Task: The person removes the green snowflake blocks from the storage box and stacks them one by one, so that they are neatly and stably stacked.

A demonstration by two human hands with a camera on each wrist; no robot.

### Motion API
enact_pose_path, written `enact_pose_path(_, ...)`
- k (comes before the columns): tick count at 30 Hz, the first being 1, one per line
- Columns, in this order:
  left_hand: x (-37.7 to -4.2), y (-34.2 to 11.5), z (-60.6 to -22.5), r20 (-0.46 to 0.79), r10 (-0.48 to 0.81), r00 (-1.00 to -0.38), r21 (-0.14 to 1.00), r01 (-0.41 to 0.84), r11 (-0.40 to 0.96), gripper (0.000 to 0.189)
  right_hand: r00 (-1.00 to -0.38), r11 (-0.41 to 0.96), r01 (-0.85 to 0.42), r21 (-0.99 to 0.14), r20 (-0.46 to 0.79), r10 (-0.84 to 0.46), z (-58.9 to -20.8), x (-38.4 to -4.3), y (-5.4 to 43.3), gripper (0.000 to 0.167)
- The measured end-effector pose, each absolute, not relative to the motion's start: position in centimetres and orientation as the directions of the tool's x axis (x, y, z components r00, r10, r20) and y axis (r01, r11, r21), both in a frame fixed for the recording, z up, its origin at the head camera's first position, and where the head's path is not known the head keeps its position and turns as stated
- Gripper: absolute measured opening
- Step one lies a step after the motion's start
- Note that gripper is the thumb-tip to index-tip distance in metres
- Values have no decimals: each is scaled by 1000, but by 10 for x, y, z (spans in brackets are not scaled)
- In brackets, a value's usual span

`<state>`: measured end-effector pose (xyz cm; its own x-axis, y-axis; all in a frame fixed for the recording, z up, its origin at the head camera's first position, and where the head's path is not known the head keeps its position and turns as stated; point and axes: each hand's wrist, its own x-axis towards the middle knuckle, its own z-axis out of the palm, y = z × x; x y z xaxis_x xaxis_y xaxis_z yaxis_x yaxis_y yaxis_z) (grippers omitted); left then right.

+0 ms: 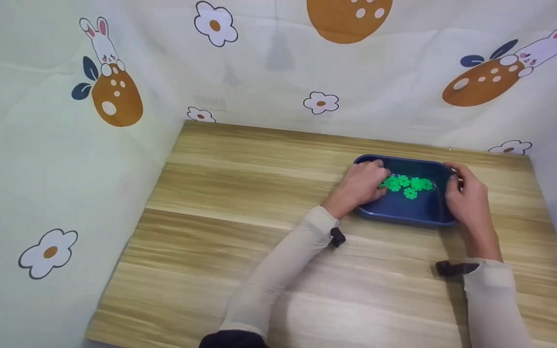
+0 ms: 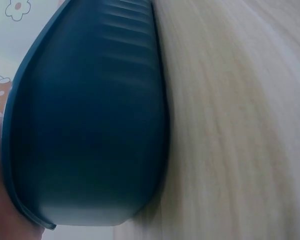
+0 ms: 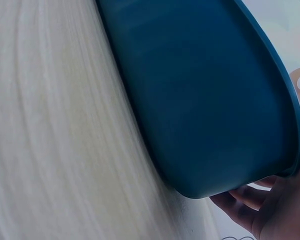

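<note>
A dark blue rectangular tray (image 1: 404,215) lies at the right of the wood-grain table, with several bright green flower-shaped discs (image 1: 410,193) inside. My left hand (image 1: 361,182) is at its left end, fingers bent over the rim close to the discs. My right hand (image 1: 469,195) grips the right end, thumb on the inner side and fingers around the outside. In the right wrist view, the fingers (image 3: 245,205) curl beneath the rim against the tray's outer wall. The left wrist view shows the tray's side wall (image 2: 90,110) and part of my left hand (image 2: 5,200) at the rim.
The wood-grain table (image 1: 240,193) extends left and in front of the tray. Behind it hangs a pale cloth (image 1: 264,77) printed with flowers, rabbits and orange fruit, which continues down the left side. Black straps with small dark blocks (image 1: 445,268) sit at both cuffs.
</note>
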<state>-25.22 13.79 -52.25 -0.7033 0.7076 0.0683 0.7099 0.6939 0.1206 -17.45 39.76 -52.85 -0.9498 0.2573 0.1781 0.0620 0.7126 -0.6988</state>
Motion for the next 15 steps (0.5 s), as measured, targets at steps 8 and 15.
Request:
enact_pose_path(8,-255,131,-515,83,711,-699,289,699,654,36,-956,699,124,-704,105,275,-528,-176,400,47)
enact_pose_path(15,-258,125,-515,150,716,-682,440,695,569,36,-954,693,158,-704,72,291,-528,-175,401,48)
